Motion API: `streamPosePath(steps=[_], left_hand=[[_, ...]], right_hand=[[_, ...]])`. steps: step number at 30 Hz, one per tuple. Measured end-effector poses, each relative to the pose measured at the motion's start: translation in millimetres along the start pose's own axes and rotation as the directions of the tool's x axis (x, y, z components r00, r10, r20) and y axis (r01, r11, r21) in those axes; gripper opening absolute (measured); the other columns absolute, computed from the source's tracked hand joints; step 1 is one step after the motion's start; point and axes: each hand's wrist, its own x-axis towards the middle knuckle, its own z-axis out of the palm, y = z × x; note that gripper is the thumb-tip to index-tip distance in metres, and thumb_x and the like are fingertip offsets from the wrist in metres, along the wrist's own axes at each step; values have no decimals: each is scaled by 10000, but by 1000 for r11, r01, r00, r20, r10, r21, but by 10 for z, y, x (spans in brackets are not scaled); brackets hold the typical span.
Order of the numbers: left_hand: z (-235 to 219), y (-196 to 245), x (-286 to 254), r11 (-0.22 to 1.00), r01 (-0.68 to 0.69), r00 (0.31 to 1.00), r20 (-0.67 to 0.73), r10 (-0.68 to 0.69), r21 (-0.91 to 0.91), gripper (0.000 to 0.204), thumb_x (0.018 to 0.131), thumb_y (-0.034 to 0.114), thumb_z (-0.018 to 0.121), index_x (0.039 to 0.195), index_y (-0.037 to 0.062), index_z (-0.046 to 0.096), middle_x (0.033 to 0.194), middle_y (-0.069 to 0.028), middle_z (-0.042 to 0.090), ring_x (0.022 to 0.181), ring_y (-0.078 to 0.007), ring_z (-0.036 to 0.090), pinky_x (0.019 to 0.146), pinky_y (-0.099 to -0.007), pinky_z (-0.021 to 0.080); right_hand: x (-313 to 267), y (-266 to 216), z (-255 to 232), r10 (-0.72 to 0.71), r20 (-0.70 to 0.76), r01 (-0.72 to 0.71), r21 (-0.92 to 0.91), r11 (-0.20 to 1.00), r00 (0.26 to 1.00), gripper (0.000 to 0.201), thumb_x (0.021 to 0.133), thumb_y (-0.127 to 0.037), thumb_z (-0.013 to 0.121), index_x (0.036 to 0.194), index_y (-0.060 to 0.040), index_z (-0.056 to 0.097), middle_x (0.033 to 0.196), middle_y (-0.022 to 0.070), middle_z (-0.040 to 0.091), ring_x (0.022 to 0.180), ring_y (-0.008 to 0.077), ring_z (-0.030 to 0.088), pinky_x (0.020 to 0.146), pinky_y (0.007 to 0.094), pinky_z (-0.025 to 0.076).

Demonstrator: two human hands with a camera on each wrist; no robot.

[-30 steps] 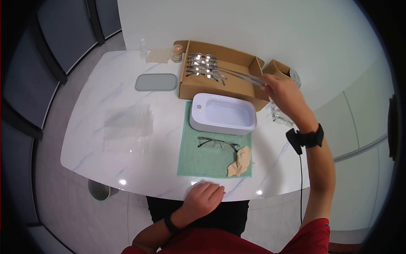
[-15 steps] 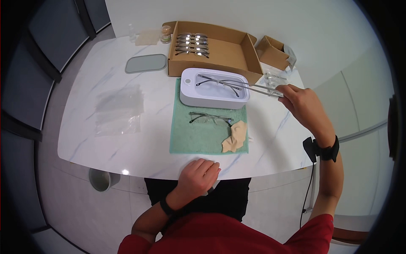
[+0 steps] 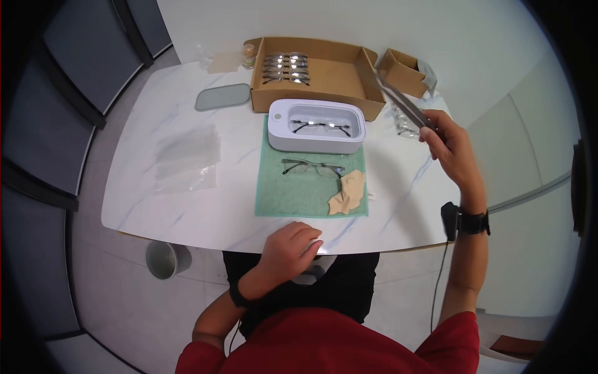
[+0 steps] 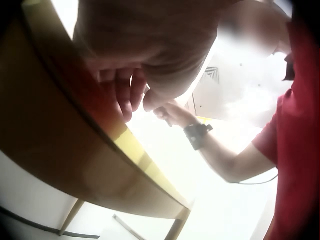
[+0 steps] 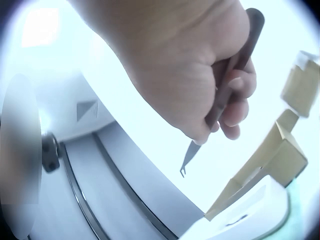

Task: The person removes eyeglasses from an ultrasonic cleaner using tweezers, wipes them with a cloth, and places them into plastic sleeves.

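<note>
My right hand (image 3: 456, 149) grips long metal tweezers (image 3: 408, 105) above the table's right side, tips pointing away from me. In the right wrist view their forked tip (image 5: 183, 170) holds nothing. A pair of glasses (image 3: 321, 127) lies inside the tank of the white ultrasonic cleaner (image 3: 299, 144). Another pair of glasses (image 3: 313, 166) lies on the green towel (image 3: 280, 198) before the cleaner, beside a crumpled beige cloth (image 3: 347, 192). My left hand (image 3: 288, 250) is at the table's front edge, its fingers loosely bent and nothing held.
Behind the cleaner, a cardboard box (image 3: 336, 67) holds several glasses in a row on its left. A smaller carton (image 3: 402, 73) and bagged glasses (image 3: 406, 123) stand at right. Left are a grey lid (image 3: 222, 97), plastic bags (image 3: 187, 161) and a small jar (image 3: 248, 56).
The tweezers carried a pair of glasses from the cardboard box to the cleaner's tank and let go. My right hand has since lifted the tweezers up and away. The left hand stayed near the edge.
</note>
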Motion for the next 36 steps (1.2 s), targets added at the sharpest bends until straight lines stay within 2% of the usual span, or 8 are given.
streamPosePath(steps=[1,3,6,9,11,16,19,36], left_hand=[[-76,19,11,999,26,999,19,-26,-42,173,826,63,739,982,28,673,920,-124,674,820,-313,655,701,-399,541],[-290,50,142,999,32,999,-26,-32,24,175,812,48,748,970,24,677,927,-128,687,821,-323,665,713,-397,549],[-585,-118,444,979,35,992,-126,-10,200,222,801,26,751,1010,14,677,990,-155,691,907,-343,667,804,-407,550],[-764,-449,798,927,36,993,-115,8,374,404,804,63,750,1191,21,640,1194,-193,634,1097,-359,609,914,-434,516],[-771,-620,960,894,78,996,-78,-48,440,600,800,105,748,1363,44,550,1389,-200,518,1268,-383,502,1020,-452,466],[-690,-932,1157,852,21,997,55,-58,524,669,794,110,719,1424,55,502,1460,-199,459,1338,-407,442,1083,-461,437],[-653,-992,1189,836,15,993,90,-77,549,648,791,95,694,1413,55,513,1452,-202,466,1345,-413,438,1101,-465,427],[-712,-1008,1336,714,-73,985,162,-57,696,619,772,82,663,1382,75,560,1375,-206,536,1362,-421,439,1125,-488,405]], right_hand=[[-3,121,82,-3,-4,3,13,1000,1000,298,1002,-198,652,1242,-24,620,835,49,655,605,85,516,557,240,426],[5,329,283,39,-63,-1,509,861,997,301,1026,-207,617,1256,-14,602,851,27,656,580,41,472,514,197,361],[55,636,580,39,-31,-10,648,762,999,303,1049,-218,565,1281,-25,590,869,18,642,568,29,460,480,177,317],[107,885,795,55,-2,-35,746,666,998,286,1069,-218,518,1269,-27,590,882,21,633,552,26,455,463,164,313],[106,1018,885,83,32,-73,827,558,996,272,1076,-207,499,1259,-26,586,879,25,636,545,30,456,455,169,325],[23,1227,1059,135,20,-80,890,449,991,275,1080,-211,490,1262,-24,577,880,26,636,526,31,432,446,172,327],[2,1221,1083,213,8,-110,874,474,977,281,1077,-219,498,1262,-22,576,883,29,639,522,35,429,443,172,319],[-2,1214,1064,163,-2,-81,861,502,987,307,1055,-248,549,1270,-33,592,877,17,640,533,20,447,460,165,324]])
